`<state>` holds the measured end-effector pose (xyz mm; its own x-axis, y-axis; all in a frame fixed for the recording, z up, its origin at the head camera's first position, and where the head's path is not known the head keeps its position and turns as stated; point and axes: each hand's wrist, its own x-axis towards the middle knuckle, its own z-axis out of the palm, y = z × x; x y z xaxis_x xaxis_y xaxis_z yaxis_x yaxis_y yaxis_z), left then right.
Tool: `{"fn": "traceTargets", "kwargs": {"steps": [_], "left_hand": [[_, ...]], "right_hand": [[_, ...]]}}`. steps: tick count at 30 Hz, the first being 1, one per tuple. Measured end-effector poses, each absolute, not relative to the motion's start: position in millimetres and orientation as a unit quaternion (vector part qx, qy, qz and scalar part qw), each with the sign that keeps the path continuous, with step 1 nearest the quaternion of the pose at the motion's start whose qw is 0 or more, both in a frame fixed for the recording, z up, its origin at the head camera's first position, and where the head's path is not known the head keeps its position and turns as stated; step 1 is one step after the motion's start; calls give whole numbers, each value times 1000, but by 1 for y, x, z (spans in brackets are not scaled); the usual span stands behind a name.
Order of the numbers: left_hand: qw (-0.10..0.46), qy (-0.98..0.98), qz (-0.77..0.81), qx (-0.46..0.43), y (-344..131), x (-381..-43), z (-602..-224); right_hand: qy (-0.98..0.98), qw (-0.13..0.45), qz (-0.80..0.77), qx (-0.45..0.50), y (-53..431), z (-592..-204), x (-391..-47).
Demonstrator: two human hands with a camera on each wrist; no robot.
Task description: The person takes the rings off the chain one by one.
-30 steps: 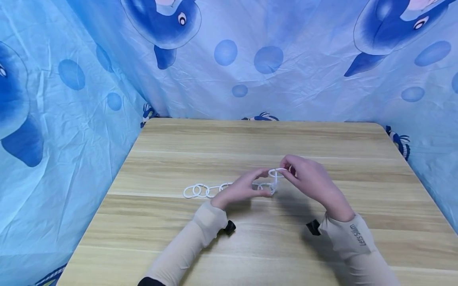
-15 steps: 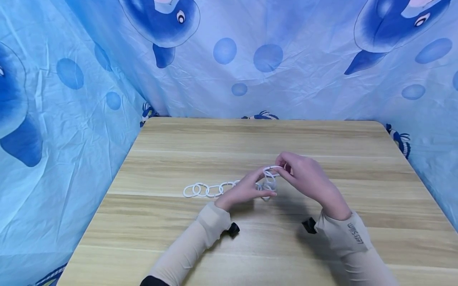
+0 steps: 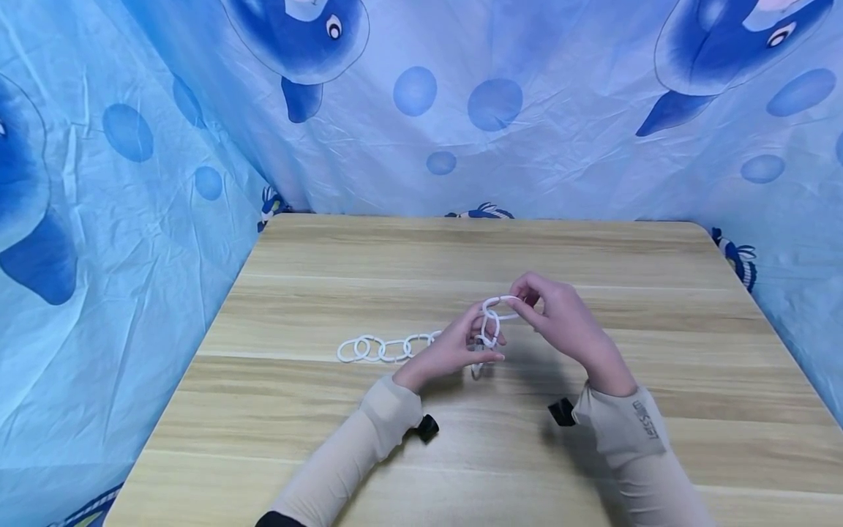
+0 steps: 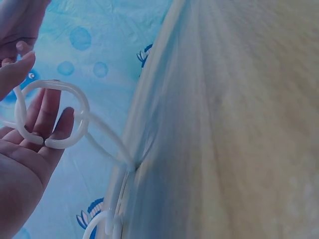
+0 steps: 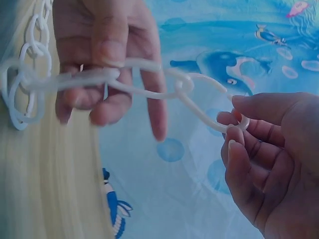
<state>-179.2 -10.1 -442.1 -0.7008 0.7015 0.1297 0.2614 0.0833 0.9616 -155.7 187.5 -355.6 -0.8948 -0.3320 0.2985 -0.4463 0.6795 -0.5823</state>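
Seemingly at the stage of handling the raised white chain (image 5: 67, 81), the right hand (image 3: 568, 320) pinches its end link (image 5: 200, 115), the left hand (image 3: 449, 347) loosely parted around others, likely needing steady support next.

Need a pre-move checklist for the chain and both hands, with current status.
1. Right hand pinching the end link: ok.
2. End link hooked through its neighbour: ok.
3. Far part of the chain lying on the table: ok.
4. Left hand gripping firmly: cannot tell.
5. Link in front of the left palm fully closed: not ok, left wrist view shows a gap.
6. No tangle behind left hand: cannot tell, links hidden.
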Motion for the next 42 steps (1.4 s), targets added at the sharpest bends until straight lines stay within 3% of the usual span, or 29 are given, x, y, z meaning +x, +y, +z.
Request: {"fn": "traceTargets", "kwargs": {"steps": [7,24,42], "left_hand": [[167,718,590,330,-12,-179,-444],[200,695,629,284,-22,-176,-453],[190,697,652,232,-20,-178,-459]], "right_hand": [[-896,52,407,172,190,-367,-160],[-813,-19,577,75,193,-416,-171],[-739,-25,673,18,194,-443,-169]]}}
